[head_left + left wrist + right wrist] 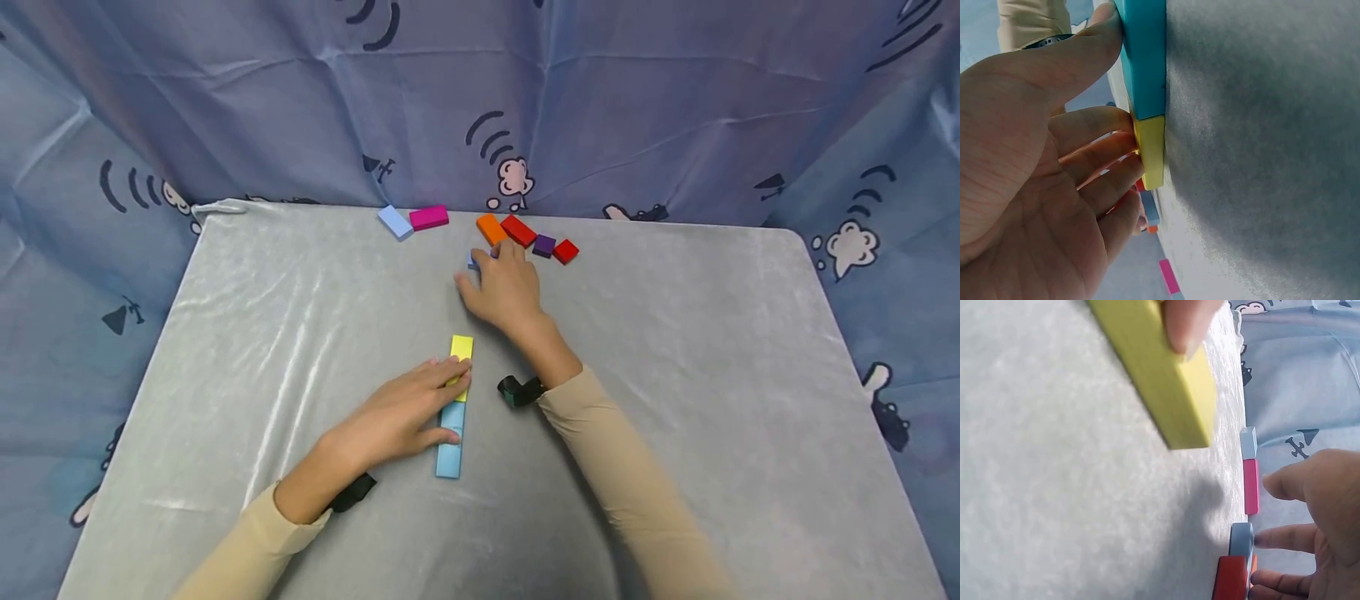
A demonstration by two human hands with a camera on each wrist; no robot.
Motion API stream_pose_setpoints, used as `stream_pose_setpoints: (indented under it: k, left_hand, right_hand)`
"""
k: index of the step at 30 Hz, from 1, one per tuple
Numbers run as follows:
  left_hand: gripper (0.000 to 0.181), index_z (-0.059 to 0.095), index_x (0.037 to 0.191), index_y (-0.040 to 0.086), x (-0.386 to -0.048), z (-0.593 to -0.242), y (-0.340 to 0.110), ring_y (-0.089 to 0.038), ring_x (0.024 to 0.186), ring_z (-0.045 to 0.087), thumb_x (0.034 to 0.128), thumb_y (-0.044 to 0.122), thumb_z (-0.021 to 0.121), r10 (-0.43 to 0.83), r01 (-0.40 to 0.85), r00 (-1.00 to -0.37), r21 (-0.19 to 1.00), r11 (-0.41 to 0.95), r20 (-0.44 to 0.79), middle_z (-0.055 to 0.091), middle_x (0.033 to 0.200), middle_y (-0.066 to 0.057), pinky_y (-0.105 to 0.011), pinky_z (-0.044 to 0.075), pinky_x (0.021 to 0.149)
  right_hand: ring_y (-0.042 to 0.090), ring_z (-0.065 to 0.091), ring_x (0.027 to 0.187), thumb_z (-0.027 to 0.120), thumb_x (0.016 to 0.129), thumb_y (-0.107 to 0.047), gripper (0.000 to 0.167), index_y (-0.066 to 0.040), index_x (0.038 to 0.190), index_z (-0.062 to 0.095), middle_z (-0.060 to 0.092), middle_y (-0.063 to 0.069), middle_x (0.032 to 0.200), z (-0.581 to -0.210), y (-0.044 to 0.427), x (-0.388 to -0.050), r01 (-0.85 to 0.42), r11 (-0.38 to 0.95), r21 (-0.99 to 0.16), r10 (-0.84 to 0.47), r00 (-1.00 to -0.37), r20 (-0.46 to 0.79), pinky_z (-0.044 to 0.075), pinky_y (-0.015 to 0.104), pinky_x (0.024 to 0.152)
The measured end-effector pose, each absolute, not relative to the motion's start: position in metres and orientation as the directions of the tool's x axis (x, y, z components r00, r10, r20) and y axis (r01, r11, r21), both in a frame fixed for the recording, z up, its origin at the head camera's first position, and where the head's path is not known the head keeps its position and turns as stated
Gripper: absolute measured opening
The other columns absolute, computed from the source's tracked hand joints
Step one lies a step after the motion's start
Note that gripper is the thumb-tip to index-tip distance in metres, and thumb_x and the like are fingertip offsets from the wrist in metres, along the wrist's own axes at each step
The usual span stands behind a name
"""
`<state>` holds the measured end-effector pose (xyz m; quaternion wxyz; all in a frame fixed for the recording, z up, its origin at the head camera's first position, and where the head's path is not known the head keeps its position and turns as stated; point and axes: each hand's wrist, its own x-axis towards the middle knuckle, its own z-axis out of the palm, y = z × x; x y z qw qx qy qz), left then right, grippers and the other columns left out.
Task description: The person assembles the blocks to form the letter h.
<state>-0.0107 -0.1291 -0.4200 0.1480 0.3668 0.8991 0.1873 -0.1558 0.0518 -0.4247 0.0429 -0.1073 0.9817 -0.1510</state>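
A row lies lengthwise on the table, with yellow (pixel 462 346) at its far end and light blue blocks (pixel 448 461) at its near end. My left hand (pixel 393 418) rests across it, fingertips on the yellow part and thumb on the blue; the left wrist view shows the fingers against the yellow block (pixel 1152 150) and the thumb beside the blue one (pixel 1146 59). Farther back, my right hand (pixel 510 287) reaches over a blue block (pixel 473 260), partly hidden. In the right wrist view its fingertips touch this blue block (pixel 1240 539), thumb held apart.
Behind the right hand lie an orange block (pixel 491 228) and a red block (pixel 519 231); a purple block (pixel 543 246) and a smaller red one (pixel 566 252) are to their right. A pale blue block (pixel 395 223) and a magenta block (pixel 429 217) lie at the back left.
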Motion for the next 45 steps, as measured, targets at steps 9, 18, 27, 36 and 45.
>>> stream_pose_setpoints:
  k: [9,18,27,36,45]
  left_hand:
    - [0.082,0.052,0.154,0.000,-0.011,-0.419,-0.128,-0.032,0.157,0.041,0.0901,0.041,0.082,0.713,0.612,-0.689,0.425,0.667,-0.127,0.045,0.167,-0.016,-0.046,0.033,0.134]
    - [0.082,0.053,0.153,-0.001,-0.010,-0.420,-0.127,-0.032,0.158,0.041,0.0895,0.040,0.083,0.711,0.608,-0.694,0.438,0.663,-0.114,0.046,0.166,-0.016,-0.046,0.033,0.134]
    - [0.081,0.054,0.153,-0.001,-0.011,-0.420,-0.126,-0.032,0.158,0.041,0.0890,0.040,0.084,0.709,0.602,-0.695,0.444,0.664,-0.118,0.046,0.166,-0.017,-0.046,0.033,0.134]
    - [0.082,0.053,0.153,-0.001,-0.010,-0.420,-0.127,-0.031,0.158,0.041,0.0889,0.040,0.084,0.706,0.598,-0.697,0.441,0.669,-0.124,0.046,0.166,-0.016,-0.046,0.034,0.133]
    - [0.083,0.052,0.154,-0.001,-0.011,-0.420,-0.127,-0.031,0.158,0.040,0.0894,0.041,0.083,0.710,0.603,-0.693,0.436,0.668,-0.129,0.045,0.167,-0.016,-0.046,0.033,0.134]
  right_hand:
    - [0.040,0.049,0.140,0.059,0.104,-0.045,0.057,-0.012,0.151,0.059,0.055,0.021,0.152,-0.428,0.050,-0.155,-0.183,0.933,-0.311,-0.208,-0.977,-0.051,0.052,0.057,0.113]
    - [0.039,0.051,0.136,0.063,0.103,-0.040,0.050,-0.009,0.142,0.068,0.056,0.020,0.147,-0.433,0.052,-0.153,-0.205,0.906,-0.370,-0.235,-0.971,-0.036,0.057,0.054,0.110]
    - [0.040,0.055,0.133,0.074,0.098,-0.032,0.047,-0.008,0.138,0.070,0.057,0.024,0.146,-0.435,0.061,-0.149,-0.199,0.859,-0.472,-0.203,-0.978,0.042,0.058,0.052,0.110]
    - [0.036,0.063,0.117,0.082,0.093,-0.034,0.044,-0.007,0.127,0.076,0.068,0.021,0.129,-0.435,0.062,-0.150,-0.194,0.874,-0.446,-0.177,-0.981,0.081,0.060,0.049,0.099]
    - [0.036,0.061,0.127,0.077,0.096,-0.029,0.041,-0.010,0.132,0.075,0.067,0.018,0.136,-0.431,0.070,-0.153,-0.260,0.861,-0.436,-0.279,-0.960,0.021,0.056,0.050,0.111]
